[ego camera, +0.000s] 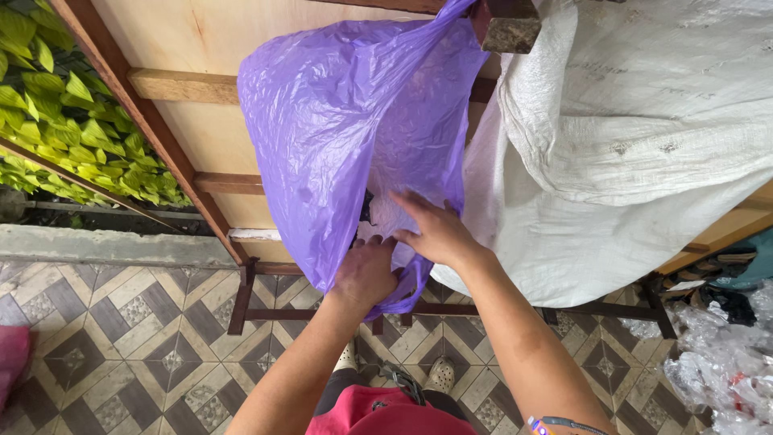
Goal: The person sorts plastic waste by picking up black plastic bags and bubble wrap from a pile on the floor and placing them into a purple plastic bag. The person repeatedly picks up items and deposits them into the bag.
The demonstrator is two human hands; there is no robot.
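A large purple plastic bag (338, 137) hangs from a wooden post (510, 28) in front of me. My left hand (364, 274) grips the bag's lower edge from below, fingers curled into the plastic. My right hand (435, 229) lies flat against the bag's lower right side, fingers spread and pressing on the plastic. A small dark gap (366, 211) shows in the bag just above my left hand. What is inside the bag is hidden.
A big white woven sack (628, 145) hangs right of the bag. Behind stands a plywood panel on a brown wooden frame (153, 121). Green leaves (56, 121) fill the left. Patterned floor tiles (145, 338) lie below; crumpled clear plastic (717, 362) sits at the right.
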